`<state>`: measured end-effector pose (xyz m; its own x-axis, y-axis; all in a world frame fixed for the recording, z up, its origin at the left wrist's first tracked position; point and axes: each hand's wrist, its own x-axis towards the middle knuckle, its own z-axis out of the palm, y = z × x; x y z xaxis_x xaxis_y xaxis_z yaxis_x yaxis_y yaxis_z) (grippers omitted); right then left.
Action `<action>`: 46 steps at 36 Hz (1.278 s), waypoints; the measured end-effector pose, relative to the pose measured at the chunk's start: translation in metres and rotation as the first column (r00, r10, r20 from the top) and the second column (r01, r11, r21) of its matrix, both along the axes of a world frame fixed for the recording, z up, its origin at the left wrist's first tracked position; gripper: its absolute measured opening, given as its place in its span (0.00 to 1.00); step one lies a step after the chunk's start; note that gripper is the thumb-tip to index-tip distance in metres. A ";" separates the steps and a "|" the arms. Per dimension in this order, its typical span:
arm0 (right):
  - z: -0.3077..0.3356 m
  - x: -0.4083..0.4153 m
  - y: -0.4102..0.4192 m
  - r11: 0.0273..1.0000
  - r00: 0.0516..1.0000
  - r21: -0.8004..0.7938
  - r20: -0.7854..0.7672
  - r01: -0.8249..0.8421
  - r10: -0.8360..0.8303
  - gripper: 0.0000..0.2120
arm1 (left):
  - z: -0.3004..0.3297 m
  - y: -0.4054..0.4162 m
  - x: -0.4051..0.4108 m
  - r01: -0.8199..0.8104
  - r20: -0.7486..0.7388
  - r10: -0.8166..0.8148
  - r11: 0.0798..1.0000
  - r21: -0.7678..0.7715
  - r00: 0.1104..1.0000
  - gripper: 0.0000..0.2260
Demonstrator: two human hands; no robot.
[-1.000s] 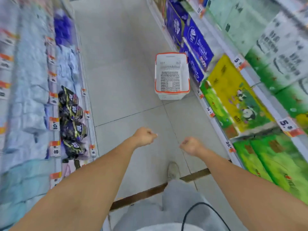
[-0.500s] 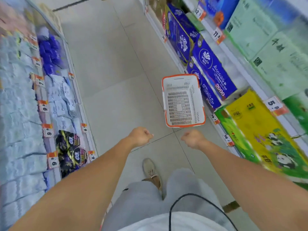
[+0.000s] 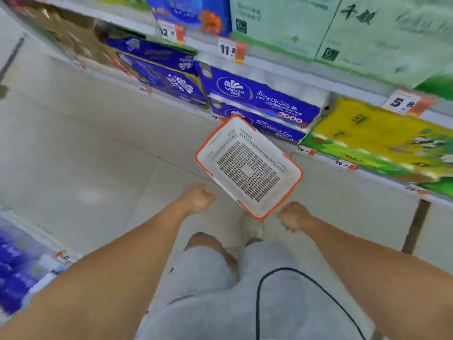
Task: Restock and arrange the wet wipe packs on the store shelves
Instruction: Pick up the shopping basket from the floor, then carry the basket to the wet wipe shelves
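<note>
Wet wipe packs could not be identified with certainty anywhere in the blurred view; none was held, and the white basket (image 3: 248, 168) with its orange rim appeared to hold nothing. The basket had been set on the tiled floor (image 3: 81, 153) just in front of the lowest shelf (image 3: 326, 157), probably so that it could be picked up or filled near the stock. Blue Vinda tissue packs (image 3: 263, 100) were stacked on that shelf behind it, with yellow and green panda-printed packs (image 3: 377, 141) beside them and pale green packs (image 3: 289, 23) on the shelf above, each row fronted by orange-and-white price tags (image 3: 230, 50). The left hand (image 3: 197, 198) was carried just left of the basket's near corner with its fingers curled into a loose fist around nothing, and the right hand (image 3: 293, 218) was held just right of that corner, likewise curled and without any load. Both arms were stretched forward and down, which suggested that the basket was being approached. The restocking was judged to be between loads, since no pack was in either grip. A grey-shod foot (image 3: 253, 228) was seen close to the basket's near edge.
</note>
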<state>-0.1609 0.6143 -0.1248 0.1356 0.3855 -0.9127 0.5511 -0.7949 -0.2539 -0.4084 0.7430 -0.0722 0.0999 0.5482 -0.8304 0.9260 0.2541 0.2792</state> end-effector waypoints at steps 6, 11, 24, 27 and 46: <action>-0.071 -0.026 0.054 0.823 0.828 -0.101 0.020 0.560 -0.561 0.09 | -0.072 0.111 0.007 0.261 -0.069 -0.259 0.965 0.031 0.963 0.14; -0.177 -0.035 0.067 0.643 0.623 -0.025 0.278 0.765 -0.731 0.27 | -0.191 0.196 0.001 0.369 -0.138 -0.362 0.929 0.031 0.922 0.20; -0.411 -0.059 0.028 0.194 0.022 0.347 0.444 0.918 -0.896 0.13 | -0.452 0.295 0.019 0.316 -0.185 -0.286 0.936 0.158 0.940 0.33; -0.426 -0.066 0.015 0.255 0.054 0.432 0.425 0.865 -0.904 0.10 | -0.473 0.297 0.013 0.397 -0.207 -0.344 0.852 0.342 0.916 0.16; -0.060 -0.148 -0.234 -0.176 -0.395 0.492 0.389 0.853 -0.832 0.19 | -0.116 0.101 0.190 0.871 -0.106 -0.893 0.392 0.297 0.438 0.17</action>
